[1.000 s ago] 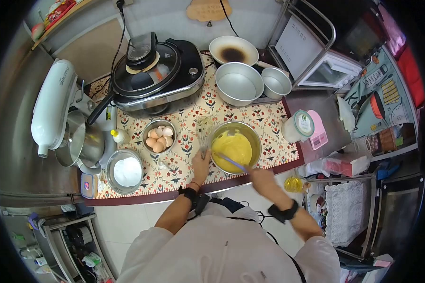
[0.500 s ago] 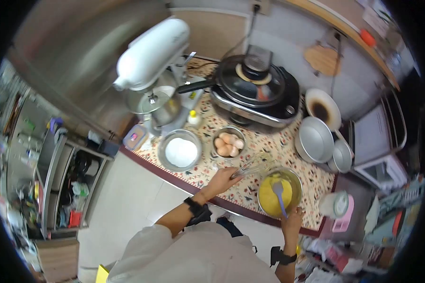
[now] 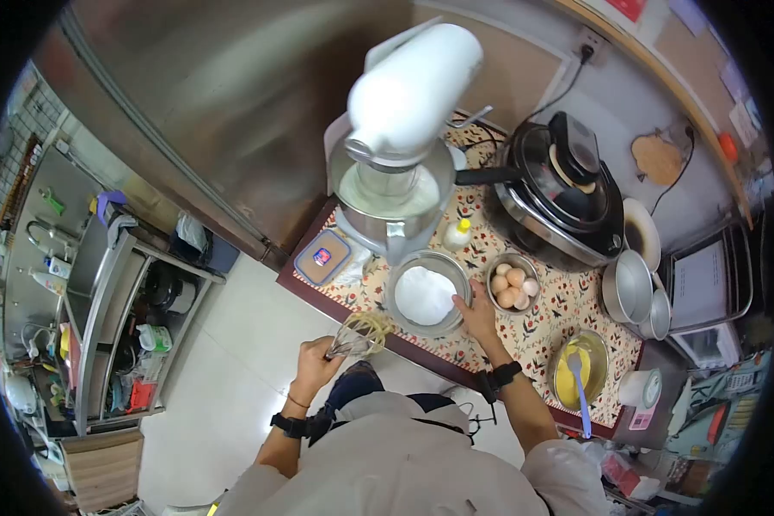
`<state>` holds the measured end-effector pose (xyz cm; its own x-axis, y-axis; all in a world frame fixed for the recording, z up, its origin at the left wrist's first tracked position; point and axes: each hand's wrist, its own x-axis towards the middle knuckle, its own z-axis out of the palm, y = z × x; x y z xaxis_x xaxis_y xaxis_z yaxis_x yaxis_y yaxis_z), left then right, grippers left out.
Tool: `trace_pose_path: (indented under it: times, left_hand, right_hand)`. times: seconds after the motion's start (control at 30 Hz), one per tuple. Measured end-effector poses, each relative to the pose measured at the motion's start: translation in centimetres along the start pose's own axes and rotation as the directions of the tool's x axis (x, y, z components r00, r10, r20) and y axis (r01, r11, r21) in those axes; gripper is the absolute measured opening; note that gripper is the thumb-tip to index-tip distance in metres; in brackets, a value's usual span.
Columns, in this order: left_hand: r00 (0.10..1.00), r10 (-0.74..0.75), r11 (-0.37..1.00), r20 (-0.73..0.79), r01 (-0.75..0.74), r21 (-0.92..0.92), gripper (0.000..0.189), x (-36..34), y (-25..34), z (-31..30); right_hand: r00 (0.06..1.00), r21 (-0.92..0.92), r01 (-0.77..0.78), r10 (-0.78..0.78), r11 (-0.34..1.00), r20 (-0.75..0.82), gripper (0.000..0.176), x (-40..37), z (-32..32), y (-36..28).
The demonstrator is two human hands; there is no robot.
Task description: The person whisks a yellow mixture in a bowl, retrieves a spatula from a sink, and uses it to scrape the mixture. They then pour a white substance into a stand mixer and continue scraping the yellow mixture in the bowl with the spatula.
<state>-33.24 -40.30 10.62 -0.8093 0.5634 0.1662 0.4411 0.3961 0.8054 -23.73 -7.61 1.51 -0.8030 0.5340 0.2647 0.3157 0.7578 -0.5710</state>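
My left hand (image 3: 318,363) is closed around a balloon whisk (image 3: 361,335), its wires coated with pale yellow batter, held just off the counter's front edge. My right hand (image 3: 478,315) is at the right rim of a metal bowl (image 3: 394,320) of white powder, thumb over the rim and fingers against the outer side. To the right of that bowl stands a smaller bowl of eggs (image 3: 513,286). Farther right, a metal bowl (image 3: 605,365) contains yellow batter (image 3: 568,378), with a purple-blue spatula (image 3: 580,396) leaning in it.
A white stand mixer (image 3: 417,95) with pale contents in its bowl stands at the back left. Near it are a lidded plastic box (image 3: 323,257) and a yellow-capped bottle (image 3: 457,234). A black-lidded electric cooker (image 3: 568,198) and metal pans (image 3: 628,286) stand at the right. A shelved sink unit (image 3: 138,318) is left.
My left hand has carried the whisk left, away from the batter bowl. My right hand has left that bowl and moved to the powder bowl. The view has shifted left.
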Motion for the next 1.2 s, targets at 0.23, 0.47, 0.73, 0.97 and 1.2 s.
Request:
trace_pose_path:
  times: [0.23,0.47,0.73,0.97,1.2]
  left_hand:
    - [0.980,-0.031,0.998,0.196,0.042,-0.048,0.014,3.0,-4.0,-5.7]
    - [0.971,0.113,0.990,0.213,-0.093,-0.104,0.016,6.2,-5.0,-5.8]
    - [0.998,-0.050,0.998,0.044,0.049,0.040,0.017,4.3,-5.2,-8.0]
    - [0.990,-0.142,0.982,-0.007,0.142,0.123,0.020,2.0,-4.5,-8.0]
    - [0.984,-0.171,0.978,-0.042,0.175,0.115,0.018,2.8,-3.8,-6.7]
  right_hand:
    - [0.892,-0.036,-0.419,0.418,0.907,0.172,0.043,0.8,0.0,-2.2]
    - [0.956,0.138,-0.198,0.222,0.971,-0.191,0.022,9.0,-7.0,-7.4]
    - [0.935,0.229,-0.335,0.295,0.914,0.195,0.028,31.6,-3.9,-7.8]
    - [0.761,0.453,-0.632,0.393,0.629,0.516,0.036,36.4,3.1,-1.7]
    - [0.640,0.400,-0.755,0.454,0.520,0.620,0.028,37.1,4.0,-1.5]
